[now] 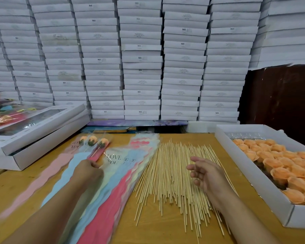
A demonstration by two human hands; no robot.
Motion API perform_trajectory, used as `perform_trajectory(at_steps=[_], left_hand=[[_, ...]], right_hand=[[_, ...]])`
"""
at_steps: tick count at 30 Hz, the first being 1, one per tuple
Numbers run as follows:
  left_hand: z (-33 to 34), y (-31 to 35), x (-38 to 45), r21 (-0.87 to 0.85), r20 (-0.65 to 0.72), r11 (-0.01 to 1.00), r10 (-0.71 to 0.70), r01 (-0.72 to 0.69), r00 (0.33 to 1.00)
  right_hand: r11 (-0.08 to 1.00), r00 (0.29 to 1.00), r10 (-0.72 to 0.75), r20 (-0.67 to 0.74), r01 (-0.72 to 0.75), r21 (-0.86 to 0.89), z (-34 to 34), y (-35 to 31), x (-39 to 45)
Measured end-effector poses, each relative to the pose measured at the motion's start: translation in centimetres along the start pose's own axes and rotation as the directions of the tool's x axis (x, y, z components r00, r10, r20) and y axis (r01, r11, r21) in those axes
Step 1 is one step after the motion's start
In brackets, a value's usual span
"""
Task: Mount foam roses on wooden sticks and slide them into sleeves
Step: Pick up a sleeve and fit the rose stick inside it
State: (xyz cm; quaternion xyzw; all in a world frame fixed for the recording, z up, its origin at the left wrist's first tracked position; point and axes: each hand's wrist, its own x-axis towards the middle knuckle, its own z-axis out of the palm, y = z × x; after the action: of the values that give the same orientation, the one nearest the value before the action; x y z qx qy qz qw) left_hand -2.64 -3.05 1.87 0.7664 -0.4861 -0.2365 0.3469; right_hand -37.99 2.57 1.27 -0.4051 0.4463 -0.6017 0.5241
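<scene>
My left hand grips the lower end of a red sleeve that holds an orange foam rose on a stick. Two more sleeved roses lie just left of it. Under my left hand and arm spreads a fan of pink, blue, yellow and red sleeves printed "LOVE YOU". A wide pile of wooden sticks covers the table's middle. My right hand hovers over the sticks with fingers relaxed and holds nothing. Orange foam roses fill a white box at the right.
A wooden table carries everything. Two flat white window boxes are stacked at the left, with more sleeved flowers behind them. A wall of stacked white cartons stands behind the table. A dark panel is at the back right.
</scene>
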Motion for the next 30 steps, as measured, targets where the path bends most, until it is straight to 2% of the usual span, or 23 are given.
perform_trajectory(at_steps=[3,5,9,11,14,19,22,25,27,30], left_hand=[[-0.6,1.1,-0.6,-0.052,-0.041,0.998,0.018,-0.02,0.999],[-1.0,2.0,-0.8,-0.154,-0.02,0.987,0.039,-0.041,0.999],[-1.2,5.1,-2.0,-0.492,0.182,0.869,0.054,0.044,0.982],[-0.6,6.9,-3.4,-0.552,0.263,0.831,0.099,0.066,0.96],[0.8,9.0,-6.0,-0.597,0.342,0.799,0.178,0.067,0.923],[4.2,9.8,-9.5,-0.609,0.467,0.779,0.198,0.151,0.862],[5.8,8.9,-11.0,-0.559,0.53,0.81,0.187,0.175,0.827],[6.8,8.0,-12.1,-0.521,0.642,0.817,0.184,0.247,0.745],[7.1,7.8,-12.4,-0.518,0.685,0.804,0.184,0.293,0.705],[7.4,7.9,-12.6,-0.572,0.682,0.755,0.222,0.319,0.697]], right_hand=[[1.0,1.0,0.005,0.004,-0.005,0.0,0.0,0.0,0.0],[1.0,1.0,0.01,0.006,-0.01,-0.001,-0.1,0.0,0.0],[0.999,0.998,0.041,0.049,-0.041,-0.004,0.1,-0.2,-0.3],[0.997,0.993,0.07,0.099,-0.069,-0.014,0.3,-0.2,-0.4],[0.994,0.97,0.112,0.217,-0.105,-0.041,0.6,-0.2,-0.7],[0.99,0.925,0.122,0.359,-0.138,0.019,1.0,-0.2,-1.0],[0.995,0.956,0.094,0.279,-0.099,0.004,1.1,0.0,-0.9],[0.998,0.988,0.054,0.144,-0.059,0.029,0.8,0.1,-0.6],[0.997,0.986,0.053,0.155,-0.062,0.054,0.7,-0.1,-0.7],[0.996,0.967,0.085,0.239,-0.089,0.005,0.8,-0.2,-1.0]])
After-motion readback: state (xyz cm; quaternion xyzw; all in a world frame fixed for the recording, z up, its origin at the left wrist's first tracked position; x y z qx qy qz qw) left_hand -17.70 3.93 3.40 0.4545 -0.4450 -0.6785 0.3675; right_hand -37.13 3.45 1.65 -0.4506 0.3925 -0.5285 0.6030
